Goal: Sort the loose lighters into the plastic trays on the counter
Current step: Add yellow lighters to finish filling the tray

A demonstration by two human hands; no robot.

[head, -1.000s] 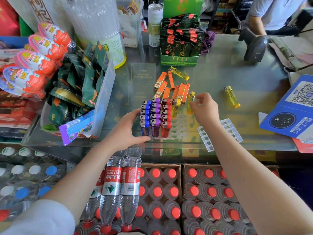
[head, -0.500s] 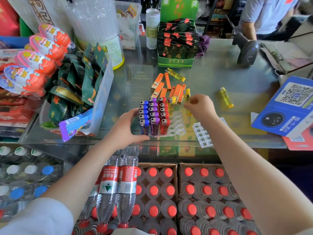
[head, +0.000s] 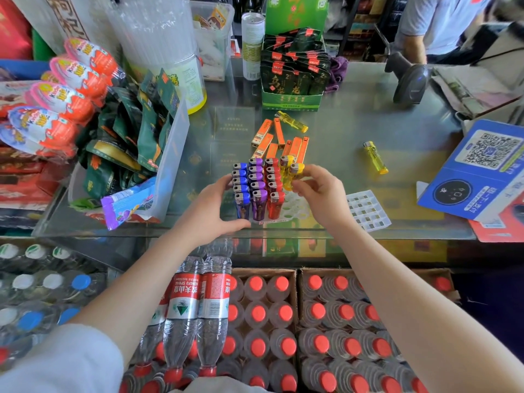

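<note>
Lighters stand upright in the white plastic tray (head: 295, 215) in blue (head: 241, 191), purple (head: 257, 185) and red (head: 272, 182) rows. The right hand (head: 320, 197) pinches a yellow lighter (head: 293, 177) upright, just right of the red row. The left hand (head: 209, 211) clasps the tray's left side. Beyond the grip lie loose orange lighters (head: 279, 143); to its right, another yellow lighter (head: 374, 158) and a second tray (head: 368, 211) on the glass counter (head: 368, 109).
</note>
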